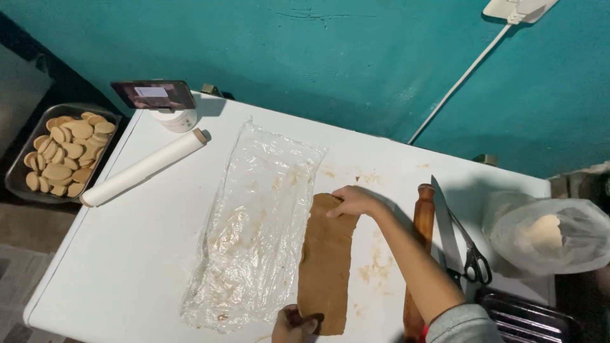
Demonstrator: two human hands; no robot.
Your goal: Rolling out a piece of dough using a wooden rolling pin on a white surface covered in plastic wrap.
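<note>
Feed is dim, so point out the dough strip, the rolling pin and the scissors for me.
dough strip [325,267], head view, middle of the flat brown sheet.
rolling pin [423,219], head view, upper part of the wooden barrel.
scissors [473,262], head view, near the pivot above the handles.

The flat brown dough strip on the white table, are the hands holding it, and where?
Yes. The right hand grips the flat brown dough strip at its far end; the left hand pinches its near end.
</note>
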